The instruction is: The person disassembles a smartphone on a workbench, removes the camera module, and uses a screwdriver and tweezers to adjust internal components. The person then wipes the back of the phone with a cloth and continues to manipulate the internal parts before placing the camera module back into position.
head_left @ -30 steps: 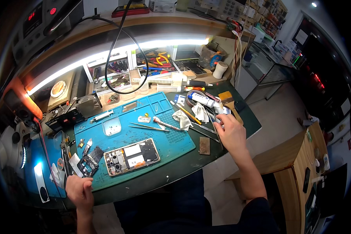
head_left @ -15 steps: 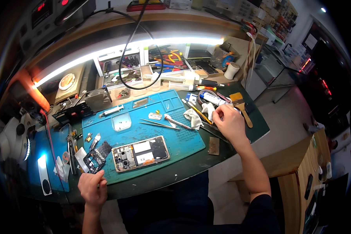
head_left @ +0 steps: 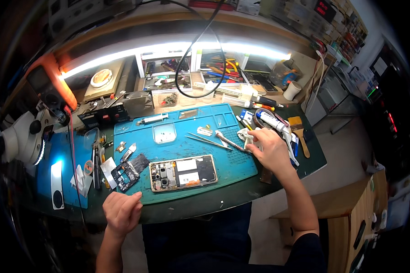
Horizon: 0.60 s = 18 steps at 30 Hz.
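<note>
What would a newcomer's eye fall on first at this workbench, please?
Probably the opened smartphone with its exposed insides, lying on the blue rubber work mat at the centre. Behind it glows a long white light strip under the shelf. The right hand rests on a crumpled white cloth at the mat's right edge.

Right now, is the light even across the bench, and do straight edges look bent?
Head view: the long white strip lamp glares, the blue rubber work mat is well lit, and the corners fall black. The dark green bench edge curves from fisheye distortion.
</note>
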Motion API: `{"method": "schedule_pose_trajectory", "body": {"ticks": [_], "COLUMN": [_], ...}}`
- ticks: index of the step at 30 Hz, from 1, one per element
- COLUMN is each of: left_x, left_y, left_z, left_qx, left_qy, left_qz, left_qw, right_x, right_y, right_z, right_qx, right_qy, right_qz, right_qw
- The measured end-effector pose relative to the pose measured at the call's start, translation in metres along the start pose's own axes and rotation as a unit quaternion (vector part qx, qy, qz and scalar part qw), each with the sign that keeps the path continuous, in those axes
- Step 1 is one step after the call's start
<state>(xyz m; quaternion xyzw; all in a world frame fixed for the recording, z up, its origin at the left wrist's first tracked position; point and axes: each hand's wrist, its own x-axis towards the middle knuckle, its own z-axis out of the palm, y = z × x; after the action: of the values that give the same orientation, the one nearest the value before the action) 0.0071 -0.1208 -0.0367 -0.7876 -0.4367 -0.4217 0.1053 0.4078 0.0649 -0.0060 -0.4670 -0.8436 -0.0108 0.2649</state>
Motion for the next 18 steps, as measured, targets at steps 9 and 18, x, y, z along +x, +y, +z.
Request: {"method": "schedule_pose_trajectory", "body": {"ticks": [9, 18], "left_x": [0.005, 0.004], "left_y": [-0.002, -0.007], "left_z": [0.002, 0.005], "left_qx": [0.005, 0.005], "left_qy": [0.019, 0.033], "left_qz": [-0.003, -0.009], "left_qw": [1.0, 0.999], "right_x": [0.026, 0.047], "right_y": [-0.018, -0.09], "right_z": [-0.007, 0.037], "right_qx": [-0.031, 0.121], "right_qy": [0.148, -0.064], "right_qz": [-0.079, -0.289], "right_qw": [0.985, 0.947]}}
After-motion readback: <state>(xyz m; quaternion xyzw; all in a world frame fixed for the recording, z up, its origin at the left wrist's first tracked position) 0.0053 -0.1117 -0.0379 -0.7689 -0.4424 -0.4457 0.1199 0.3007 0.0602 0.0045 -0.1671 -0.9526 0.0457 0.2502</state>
